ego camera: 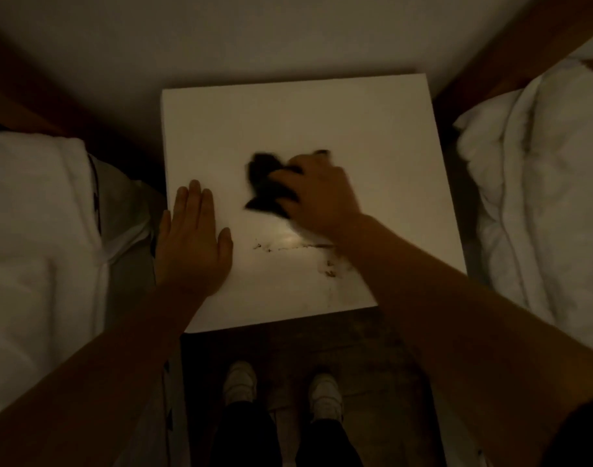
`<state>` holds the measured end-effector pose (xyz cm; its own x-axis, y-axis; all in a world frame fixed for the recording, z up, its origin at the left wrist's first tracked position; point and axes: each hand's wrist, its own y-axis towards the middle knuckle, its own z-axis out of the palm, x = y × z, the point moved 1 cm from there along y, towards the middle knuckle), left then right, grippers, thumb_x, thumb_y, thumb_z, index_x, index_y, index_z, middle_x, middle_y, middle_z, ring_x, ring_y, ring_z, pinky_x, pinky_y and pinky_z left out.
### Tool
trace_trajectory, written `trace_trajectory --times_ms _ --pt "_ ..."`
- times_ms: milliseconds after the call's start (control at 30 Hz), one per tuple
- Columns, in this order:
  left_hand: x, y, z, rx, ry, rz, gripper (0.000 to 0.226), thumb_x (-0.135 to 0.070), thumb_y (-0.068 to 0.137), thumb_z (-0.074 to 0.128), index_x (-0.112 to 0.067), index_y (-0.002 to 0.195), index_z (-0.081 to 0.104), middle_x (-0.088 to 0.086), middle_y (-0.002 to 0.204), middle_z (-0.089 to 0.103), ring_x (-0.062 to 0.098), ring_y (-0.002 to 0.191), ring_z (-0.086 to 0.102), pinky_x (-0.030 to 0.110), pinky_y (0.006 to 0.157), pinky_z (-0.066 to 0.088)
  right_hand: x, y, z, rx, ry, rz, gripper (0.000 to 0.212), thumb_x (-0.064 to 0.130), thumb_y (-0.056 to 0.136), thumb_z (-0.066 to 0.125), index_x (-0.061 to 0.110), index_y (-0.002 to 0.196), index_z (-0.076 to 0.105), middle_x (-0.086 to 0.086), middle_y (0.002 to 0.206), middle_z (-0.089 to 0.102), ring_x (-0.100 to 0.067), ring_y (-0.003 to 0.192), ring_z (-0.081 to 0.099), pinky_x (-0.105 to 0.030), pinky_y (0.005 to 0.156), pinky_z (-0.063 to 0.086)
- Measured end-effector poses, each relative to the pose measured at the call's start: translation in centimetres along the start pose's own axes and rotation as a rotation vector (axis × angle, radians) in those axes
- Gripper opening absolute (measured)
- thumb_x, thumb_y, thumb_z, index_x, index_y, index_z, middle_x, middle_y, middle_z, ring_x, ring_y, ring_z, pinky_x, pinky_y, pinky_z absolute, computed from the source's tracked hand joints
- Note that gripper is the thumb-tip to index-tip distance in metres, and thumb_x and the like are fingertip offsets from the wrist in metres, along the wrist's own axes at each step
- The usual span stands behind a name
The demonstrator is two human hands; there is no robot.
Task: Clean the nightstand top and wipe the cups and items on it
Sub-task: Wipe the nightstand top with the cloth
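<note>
Nearest, I note 2 white shoes (324,394) on the dark floor (372,358) just in front of the nightstand (288,106), which stands between 2 beds with white bedding (541,183).

Risks, as I judge them:
1. A line of dark grime (281,247) sits on the near half of the top, with a second patch (329,268) toward the near right. My right hand (318,193) is working beyond both. If the pass stays there, the dirt remains; if it drags through in 1 sweep, it may smear across the white surface or get pushed off the near edge onto the floor.
2. The cloth (266,183) is dark and the room is dim, so I cannot see how soiled it is. A loaded cloth would spread residue.
3. My left hand (192,241) lies flat, fingers together and straight, on the left edge of the top; the area beneath it goes unwiped unless it shifts.

Condition of the work item: the nightstand top is square, white and glossy, with a soft glare near its middle. No cups or other items are visible on it, so that part of the task cannot be assessed. The cloth is bunched, touching the top near its centre, with my right hand's fingers curled around it; both are motion-blurred, so finer grip detail is not legible.
</note>
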<state>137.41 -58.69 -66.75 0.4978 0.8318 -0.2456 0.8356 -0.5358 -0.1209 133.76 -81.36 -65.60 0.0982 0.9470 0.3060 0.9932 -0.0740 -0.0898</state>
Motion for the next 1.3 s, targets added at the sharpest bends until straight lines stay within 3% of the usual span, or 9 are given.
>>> trace_trajectory --times_ms 67,167,367,633,767,867,1000,1133,1300 --pt "-0.1 0.0 -0.1 0.014 0.023 -0.009 0.067 -0.036 0.092 0.031 -0.003 0.149 0.021 0.016 0.158 0.017 0.031 0.146 0.013 0.055 0.114 0.019 -5.8 -1.7 -1.3 -0.074 -0.044 0.215 0.05 0.053 0.087 0.048 0.033 0.133 0.05 -0.011 0.133 0.05 -0.036 0.119 0.043 -0.05 0.095 0.039" --pt "-0.2 0.2 -0.2 0.045 0.057 -0.02 0.066 -0.037 0.093 0.03 -0.004 0.15 0.019 0.016 0.158 0.015 0.031 0.146 0.011 0.054 0.115 0.017 -11.9 -4.7 -2.2 -0.107 -0.204 0.508 0.061 0.062 0.091 0.032 0.033 0.144 0.033 -0.01 0.153 0.03 -0.036 0.141 0.021 -0.06 0.107 0.019" --pt "-0.2 0.3 -0.3 0.065 0.063 -0.021 0.062 -0.032 0.096 0.036 -0.005 0.149 0.019 0.017 0.158 0.016 0.033 0.145 0.013 0.056 0.114 0.021 -11.6 -1.6 -1.5 -0.128 -0.182 0.583 0.065 0.059 0.093 0.027 0.026 0.149 0.025 -0.013 0.158 0.02 -0.038 0.144 0.013 -0.056 0.115 0.009" --pt "0.8 0.1 0.6 0.06 0.053 0.002 0.08 -0.063 0.093 0.022 -0.01 0.151 0.006 0.009 0.16 0.006 0.024 0.147 0.002 0.047 0.116 0.009 -2.2 7.1 0.4 -0.071 -0.192 0.295 0.064 0.059 0.091 0.028 0.028 0.147 0.032 -0.009 0.152 0.035 -0.036 0.14 0.026 -0.056 0.11 0.018" --pt "1.0 0.2 0.4 0.049 -0.025 -0.013 0.08 -0.062 0.093 0.023 -0.009 0.152 0.009 0.009 0.16 0.012 0.023 0.147 0.005 0.048 0.117 0.013 5.2 6.7 2.1 0.0 -0.117 -0.207 0.054 0.047 0.089 0.048 0.021 0.136 0.05 -0.01 0.139 0.051 -0.037 0.131 0.04 -0.054 0.103 0.031" --pt "1.0 0.2 0.2 0.051 -0.083 -0.024 0.077 -0.059 0.094 0.021 -0.009 0.152 0.012 0.011 0.158 0.016 0.023 0.147 0.008 0.051 0.116 0.018 5.0 4.8 2.3 0.065 -0.116 -0.33 0.049 0.042 0.091 0.051 0.024 0.136 0.05 -0.006 0.139 0.051 -0.032 0.13 0.041 -0.05 0.105 0.029" --pt "1.0 0.0 0.2 0.035 -0.06 -0.003 0.075 -0.058 0.095 0.021 -0.008 0.15 0.013 0.009 0.16 0.01 0.022 0.147 0.005 0.048 0.117 0.015 -1.6 4.9 -0.2 -0.08 -0.178 -0.077 0.053 0.059 0.094 0.028 0.027 0.129 0.053 -0.008 0.128 0.056 -0.033 0.111 0.05 -0.044 0.089 0.035" --pt "0.9 0.1 0.5 0.032 -0.067 -0.019 0.08 -0.063 0.092 0.027 -0.01 0.15 0.015 0.006 0.16 0.01 0.02 0.147 0.005 0.048 0.116 0.014 -6.7 5.6 -0.9 -0.071 -0.245 0.3 0.059 0.058 0.092 0.032 0.033 0.145 0.032 -0.009 0.153 0.032 -0.039 0.14 0.024 -0.06 0.11 0.018" --pt "0.8 0.1 0.3 0.029 -0.066 -0.013 0.084 -0.067 0.09 0.024 -0.008 0.15 0.015 0.007 0.16 0.01 0.02 0.147 0.004 0.047 0.116 0.011 -2.4 9.9 -0.2 -0.074 -0.179 0.29 0.061 0.057 0.091 0.029 0.03 0.146 0.031 -0.005 0.154 0.032 -0.036 0.14 0.024 -0.058 0.109 0.016"
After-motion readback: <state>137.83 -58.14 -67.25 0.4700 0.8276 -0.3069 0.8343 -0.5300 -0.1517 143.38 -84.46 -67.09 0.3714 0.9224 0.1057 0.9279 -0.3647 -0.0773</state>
